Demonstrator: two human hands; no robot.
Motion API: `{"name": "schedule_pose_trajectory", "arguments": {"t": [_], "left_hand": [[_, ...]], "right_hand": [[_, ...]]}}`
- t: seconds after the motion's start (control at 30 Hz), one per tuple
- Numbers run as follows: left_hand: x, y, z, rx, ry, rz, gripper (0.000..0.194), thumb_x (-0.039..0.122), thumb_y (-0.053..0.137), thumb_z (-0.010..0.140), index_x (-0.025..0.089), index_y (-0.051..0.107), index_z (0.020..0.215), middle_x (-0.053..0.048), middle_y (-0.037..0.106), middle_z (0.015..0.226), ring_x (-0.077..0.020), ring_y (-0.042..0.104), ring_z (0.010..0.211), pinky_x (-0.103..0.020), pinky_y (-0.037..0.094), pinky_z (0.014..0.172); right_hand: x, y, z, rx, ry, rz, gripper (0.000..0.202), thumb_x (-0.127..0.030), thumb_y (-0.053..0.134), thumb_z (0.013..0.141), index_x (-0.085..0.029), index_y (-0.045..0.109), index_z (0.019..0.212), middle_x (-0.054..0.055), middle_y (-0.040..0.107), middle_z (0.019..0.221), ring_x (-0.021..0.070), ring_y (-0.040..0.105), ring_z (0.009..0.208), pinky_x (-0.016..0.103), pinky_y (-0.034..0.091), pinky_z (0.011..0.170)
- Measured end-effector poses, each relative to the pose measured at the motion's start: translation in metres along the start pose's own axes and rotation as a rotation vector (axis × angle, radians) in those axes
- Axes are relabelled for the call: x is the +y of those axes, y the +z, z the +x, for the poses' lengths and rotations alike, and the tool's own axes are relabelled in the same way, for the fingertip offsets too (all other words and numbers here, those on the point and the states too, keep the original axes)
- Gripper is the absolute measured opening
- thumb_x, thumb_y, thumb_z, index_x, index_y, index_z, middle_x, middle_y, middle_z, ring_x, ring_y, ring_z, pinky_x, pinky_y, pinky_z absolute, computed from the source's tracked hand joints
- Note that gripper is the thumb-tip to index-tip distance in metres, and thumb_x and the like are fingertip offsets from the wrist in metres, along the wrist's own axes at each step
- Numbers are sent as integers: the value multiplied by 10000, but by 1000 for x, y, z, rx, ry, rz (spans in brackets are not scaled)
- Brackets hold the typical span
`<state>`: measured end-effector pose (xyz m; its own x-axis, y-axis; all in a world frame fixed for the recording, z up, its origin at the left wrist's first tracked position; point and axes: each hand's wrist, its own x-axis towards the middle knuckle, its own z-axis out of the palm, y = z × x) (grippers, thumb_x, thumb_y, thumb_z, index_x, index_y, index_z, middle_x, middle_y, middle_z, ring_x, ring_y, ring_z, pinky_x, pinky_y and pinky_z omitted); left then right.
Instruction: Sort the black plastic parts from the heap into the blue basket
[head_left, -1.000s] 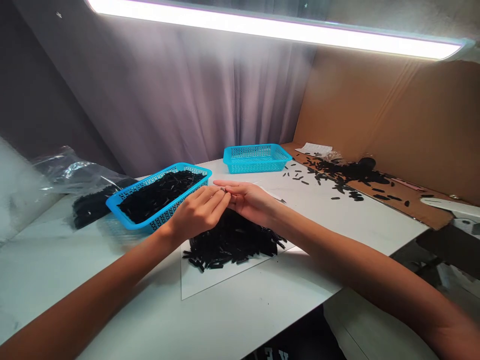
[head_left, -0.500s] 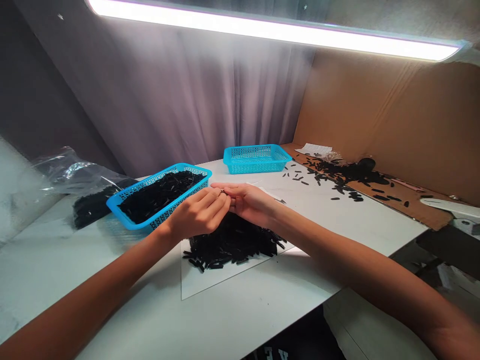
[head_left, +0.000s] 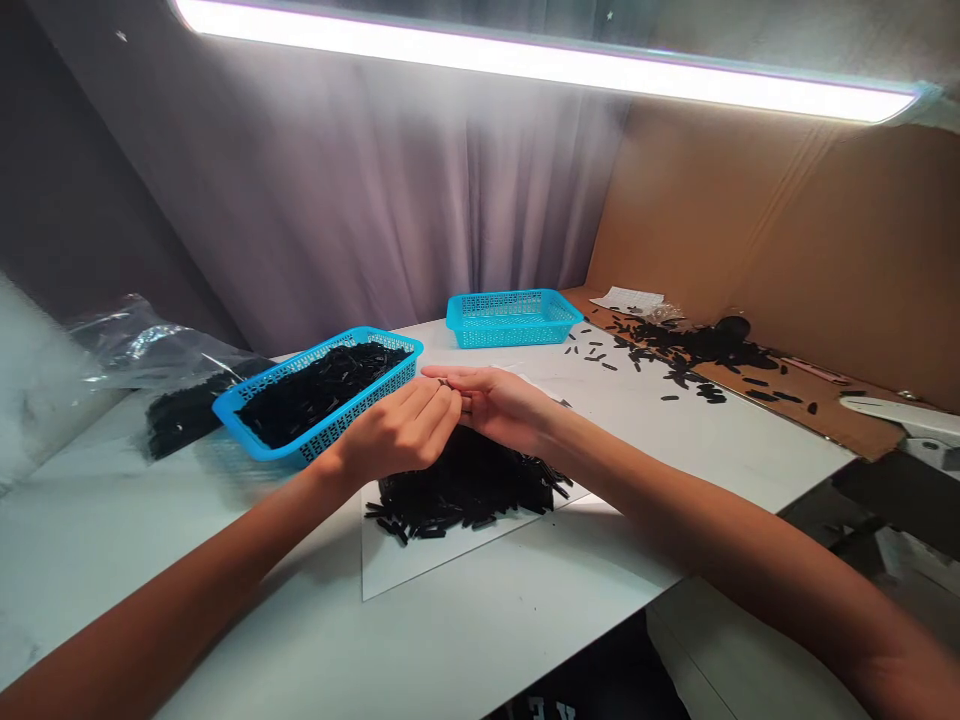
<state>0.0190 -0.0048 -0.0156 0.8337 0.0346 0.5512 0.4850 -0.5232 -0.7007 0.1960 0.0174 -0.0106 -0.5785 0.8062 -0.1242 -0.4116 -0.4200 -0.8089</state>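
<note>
My left hand (head_left: 409, 425) and my right hand (head_left: 504, 405) meet above a pile of small black strips (head_left: 469, 490). The left fingers are closed in a pinch against the right fingertips. A tiny dark bit shows where they touch, too small to name. My right hand is curled, with its thumb and fingers pressed together; what lies inside is hidden. Beneath the pile is a white sheet (head_left: 397, 575). Just left of my hands, a blue basket (head_left: 262, 452) is filled with similar black pieces.
A second blue basket (head_left: 517, 335) stands at the back. Black pieces (head_left: 697, 345) lie scattered on cardboard at right, near a paper slip (head_left: 628, 300). At left is a clear plastic bag (head_left: 157, 345) with dark contents. A bright lamp (head_left: 555, 62) hangs overhead.
Both hands stay pinched together in almost the same place. Only a slight shift of the fingers shows; baskets and pile are unmoved.
</note>
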Motion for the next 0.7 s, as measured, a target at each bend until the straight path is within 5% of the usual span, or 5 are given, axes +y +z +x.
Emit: {"name": "schedule_pose_trajectory", "arguments": {"t": [0.2, 0.43, 0.7], "left_hand": [[-4, 0, 0, 54, -34, -62, 142, 64, 521, 935, 131, 647, 936, -64, 710, 816, -184, 692, 741, -317, 566, 706], [-5, 4, 1, 173, -516, -436, 39, 148, 652, 903, 142, 688, 913, -17, 713, 755, -124, 652, 650, -244, 527, 651], [-6, 8, -3, 59, -304, -443, 114, 127, 568, 952, 136, 682, 957, -68, 743, 879, -168, 716, 808, -282, 587, 747]], "right_hand": [[1, -1, 2, -84, -20, -24, 231, -98, 551, 888, -127, 762, 978, 56, 722, 886, 112, 613, 768, 254, 503, 879], [3, 1, 1, -126, -133, -164, 149, -185, 624, 887, -133, 723, 789, 80, 733, 906, 145, 661, 846, 328, 484, 977], [5, -5, 5, -45, -70, -126, 312, -41, 459, 938, -117, 682, 733, 59, 705, 772, 120, 663, 762, 307, 508, 977]]}}
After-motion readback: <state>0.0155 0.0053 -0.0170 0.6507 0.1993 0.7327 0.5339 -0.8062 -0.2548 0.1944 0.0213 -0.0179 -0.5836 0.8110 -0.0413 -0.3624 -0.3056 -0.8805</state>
